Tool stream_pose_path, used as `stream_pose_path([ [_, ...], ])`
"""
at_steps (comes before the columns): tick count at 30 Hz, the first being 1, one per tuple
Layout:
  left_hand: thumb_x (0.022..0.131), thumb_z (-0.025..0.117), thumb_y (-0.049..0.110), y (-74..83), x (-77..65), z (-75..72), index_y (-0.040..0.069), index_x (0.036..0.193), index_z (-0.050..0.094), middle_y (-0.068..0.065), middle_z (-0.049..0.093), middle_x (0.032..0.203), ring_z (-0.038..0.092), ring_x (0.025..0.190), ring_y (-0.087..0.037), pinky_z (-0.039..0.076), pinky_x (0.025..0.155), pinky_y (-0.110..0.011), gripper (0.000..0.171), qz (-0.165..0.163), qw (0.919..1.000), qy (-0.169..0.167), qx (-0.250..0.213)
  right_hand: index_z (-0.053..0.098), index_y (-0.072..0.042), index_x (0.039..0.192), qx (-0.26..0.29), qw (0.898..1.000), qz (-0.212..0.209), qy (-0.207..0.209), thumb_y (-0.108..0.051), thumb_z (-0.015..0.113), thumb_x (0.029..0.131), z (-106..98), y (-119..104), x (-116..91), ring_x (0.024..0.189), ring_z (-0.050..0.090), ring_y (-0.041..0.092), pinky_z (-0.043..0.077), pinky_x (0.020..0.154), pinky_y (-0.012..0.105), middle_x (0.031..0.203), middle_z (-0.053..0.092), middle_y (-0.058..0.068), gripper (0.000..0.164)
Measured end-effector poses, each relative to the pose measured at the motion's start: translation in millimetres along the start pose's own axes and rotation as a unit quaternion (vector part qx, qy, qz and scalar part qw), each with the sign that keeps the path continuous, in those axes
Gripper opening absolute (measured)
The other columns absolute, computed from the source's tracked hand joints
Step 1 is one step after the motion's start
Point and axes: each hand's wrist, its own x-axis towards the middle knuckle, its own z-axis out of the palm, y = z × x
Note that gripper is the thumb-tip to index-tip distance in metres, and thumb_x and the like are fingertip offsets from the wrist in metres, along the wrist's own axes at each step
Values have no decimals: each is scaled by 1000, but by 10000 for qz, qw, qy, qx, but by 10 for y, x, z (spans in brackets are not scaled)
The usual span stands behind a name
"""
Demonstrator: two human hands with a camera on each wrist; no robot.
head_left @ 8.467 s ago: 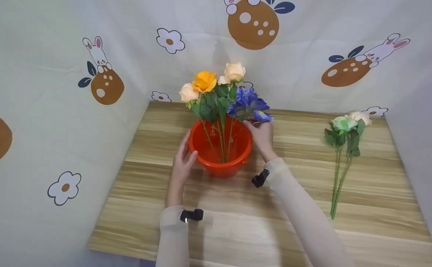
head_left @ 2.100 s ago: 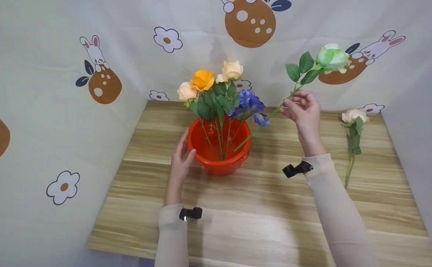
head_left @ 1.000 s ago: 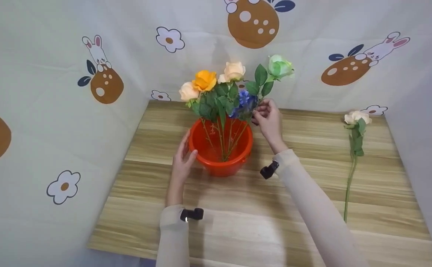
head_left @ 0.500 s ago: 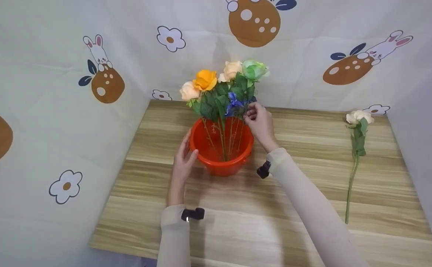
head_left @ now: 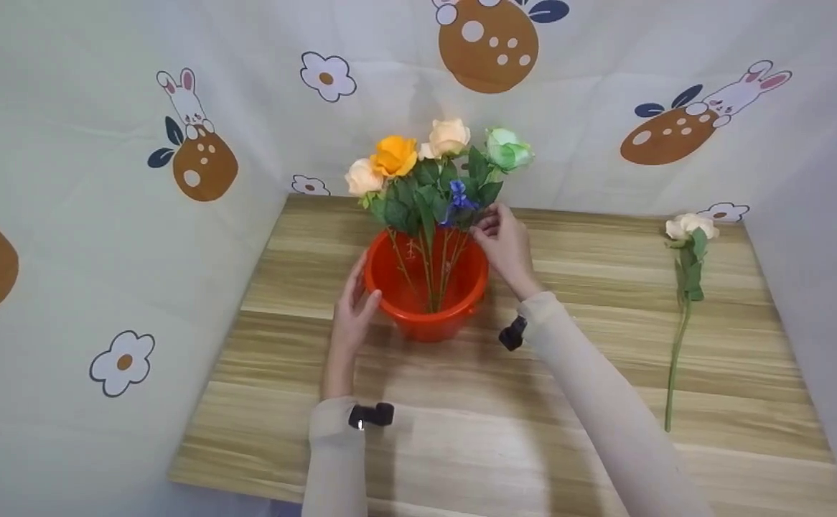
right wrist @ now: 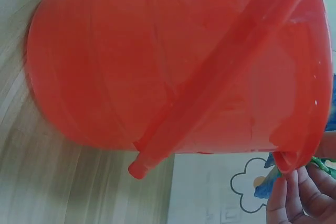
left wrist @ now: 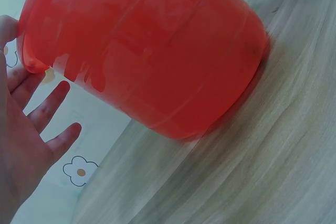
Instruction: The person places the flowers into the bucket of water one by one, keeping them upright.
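A red bucket [head_left: 429, 327] stands upright on the wooden table, holding several artificial flowers. Against the bucket's left rim rests my left hand [head_left: 352, 312]; in the left wrist view its fingers [left wrist: 50, 106] are spread and fairly straight. My right hand [head_left: 508, 240] is at the right back rim and pinches the stem of a green rose [head_left: 508, 149], whose lower stem is inside the bucket. The green stem [right wrist: 321, 165] shows between thumb and fingers in the right wrist view. A blue flower [head_left: 459, 199] is partly hidden behind leaves. An orange rose [head_left: 395, 156] and peach roses [head_left: 449, 136] lean left of it.
One cream rose [head_left: 691, 227] with a long stem lies on the right side of the table [head_left: 591, 287]. A printed cloth [head_left: 260, 129] surrounds the table at the back and sides. The bucket's handle [right wrist: 210, 77] hangs down its side.
The right hand took the green rose from the table on the right and brought it left into the bucket; its head has since shifted slightly right. The left hand stayed at the rim.
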Motion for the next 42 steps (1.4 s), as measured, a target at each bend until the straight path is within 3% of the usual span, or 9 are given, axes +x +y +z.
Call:
stream_pose_path([
  [7, 95, 51, -10, 285, -29, 41, -8, 153, 28, -23, 28, 162, 31, 149, -37, 27, 123, -47, 62, -42, 10000, -61, 50, 59, 4, 114, 212, 9996, -1, 170, -9, 67, 90, -98, 16, -48, 91, 68, 27, 57, 82, 29, 99, 71, 19, 29],
  [10, 95, 52, -10, 292, -30, 39, -9, 152, 28, -24, 29, 161, 32, 148, -38, 28, 122, -47, 62, 16, 9999, -62, 121, 60, 4, 114, 346, 9991, -30, 260, -8, 67, 89, -147, 53, -67, 89, 66, 24, 54, 77, 19, 97, 71, 18, 28],
  [14, 95, 51, -11, 285, -28, 45, -9, 152, 28, -25, 28, 161, 31, 148, -39, 29, 123, -41, 62, -11, 9999, -67, 81, 62, 3, 113, 454, 9984, -41, 336, -7, 67, 89, -252, 128, -91, 85, 64, 19, 50, 73, 12, 96, 70, 17, 27],
  [23, 94, 49, -13, 274, -25, 35, -10, 152, 27, -24, 26, 162, 29, 149, -39, 31, 122, -35, 62, -92, 9999, -50, 7, 60, 5, 117, 474, 9972, 177, 541, -9, 68, 92, -528, 401, -144, 81, 58, 7, 48, 71, 10, 97, 68, 15, 30],
  [32, 96, 50, -10, -8, -5, -12, -2, 155, 27, -20, 24, 164, 29, 150, -34, 24, 124, -50, 64, -49, 10000, -12, 80, 61, 4, 115, 524, 9926, 463, 996, -4, 68, 90, -848, 765, -234, 76, 56, -2, 47, 70, 8, 98, 69, 17, 27],
  [37, 96, 53, -7, -29, -16, -17, 4, 156, 31, -14, 29, 164, 32, 150, -31, 29, 123, -39, 64, 56, 10000, -36, 68, 61, 4, 119, 452, 9888, 719, 1227, -7, 67, 92, -1060, 966, -320, 79, 56, -2, 47, 74, 8, 102, 68, 15, 30],
  [42, 97, 53, -5, -17, -8, -21, 3, 155, 31, -13, 30, 164, 33, 149, -31, 34, 119, -23, 63, 185, 9998, -69, -9, 61, 4, 118, 529, 9818, 991, 1532, -13, 69, 92, -1281, 1142, -408, 78, 58, -4, 50, 71, 8, 96, 67, 2, 32],
])
